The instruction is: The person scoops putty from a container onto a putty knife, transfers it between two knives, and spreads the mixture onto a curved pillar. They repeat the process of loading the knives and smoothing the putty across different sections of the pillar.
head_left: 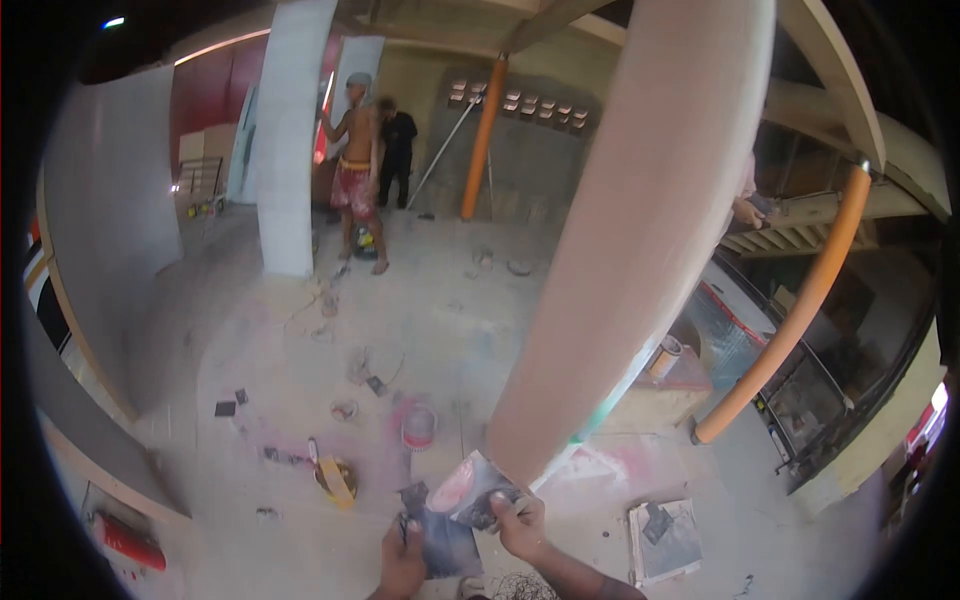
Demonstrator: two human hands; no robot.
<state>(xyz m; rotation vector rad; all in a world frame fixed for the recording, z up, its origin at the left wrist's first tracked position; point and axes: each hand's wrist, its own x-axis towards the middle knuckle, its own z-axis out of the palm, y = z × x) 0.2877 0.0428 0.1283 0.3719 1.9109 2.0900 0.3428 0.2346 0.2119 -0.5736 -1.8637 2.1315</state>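
Observation:
At the bottom centre, my left hand (403, 560) is closed on a dark flat plate (448, 545), its thumb on top. My right hand (522, 528) is closed on a lighter flat plate (466, 492), which carries a pink smear of paste and a dark patch near my thumb. The two plates are close together, with the lighter one above and partly over the dark one. Just beyond them stands the lower end of a large pale pink column (625, 230), which leans up to the right.
A tub (419, 426) with pink residue and a yellow container (335, 482) stand on the floor. At right are a square board (666, 540), a can (664, 357) and an orange post (790, 310). Two people (357, 170) (397, 150) stand far back; another person's hand (750, 212) shows behind the column.

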